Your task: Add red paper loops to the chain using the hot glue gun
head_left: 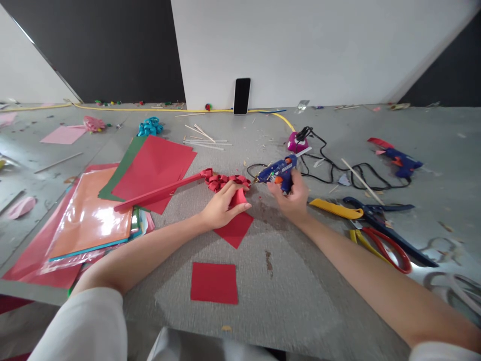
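Observation:
My right hand is wrapped round the handle of a blue hot glue gun, whose nozzle points left. A glue stick pokes out of its back end. My left hand grips a folded piece of red paper close to the nozzle. Beneath that hand lies a red paper square. Just beyond it is a cluster of curled red paper loops, joined to a long red paper strip running left. Nearer to me a separate red paper rectangle lies flat.
Left are red sheets over green, and a plastic-wrapped orange pack. To the right lie a yellow cutter, red-handled scissors and another blue glue gun. Black cords lead to a purple socket. A phone leans on the wall.

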`<state>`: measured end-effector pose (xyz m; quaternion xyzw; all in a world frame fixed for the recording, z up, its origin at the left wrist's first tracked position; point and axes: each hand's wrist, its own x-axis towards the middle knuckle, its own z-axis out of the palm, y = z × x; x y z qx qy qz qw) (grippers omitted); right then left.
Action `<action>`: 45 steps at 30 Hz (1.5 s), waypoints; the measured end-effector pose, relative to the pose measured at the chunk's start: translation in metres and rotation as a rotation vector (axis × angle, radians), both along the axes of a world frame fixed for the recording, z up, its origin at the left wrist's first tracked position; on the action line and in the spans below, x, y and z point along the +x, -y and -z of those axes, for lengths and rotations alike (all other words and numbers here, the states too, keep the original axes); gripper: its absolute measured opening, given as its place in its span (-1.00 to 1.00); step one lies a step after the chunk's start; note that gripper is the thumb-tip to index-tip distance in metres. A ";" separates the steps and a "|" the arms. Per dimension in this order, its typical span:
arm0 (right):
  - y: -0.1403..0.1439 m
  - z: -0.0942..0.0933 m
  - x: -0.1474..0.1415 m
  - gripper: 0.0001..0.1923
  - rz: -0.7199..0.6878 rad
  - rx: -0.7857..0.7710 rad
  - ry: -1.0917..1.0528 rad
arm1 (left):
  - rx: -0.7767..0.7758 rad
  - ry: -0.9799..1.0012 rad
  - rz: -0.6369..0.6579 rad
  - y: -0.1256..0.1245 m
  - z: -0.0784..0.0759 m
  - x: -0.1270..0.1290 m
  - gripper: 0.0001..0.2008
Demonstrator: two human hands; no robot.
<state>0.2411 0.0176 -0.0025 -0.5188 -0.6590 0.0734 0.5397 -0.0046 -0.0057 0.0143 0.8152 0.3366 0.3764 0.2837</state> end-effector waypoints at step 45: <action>-0.003 -0.001 0.000 -0.49 -0.021 -0.048 -0.022 | -0.401 0.517 0.001 -0.002 0.007 0.006 -0.34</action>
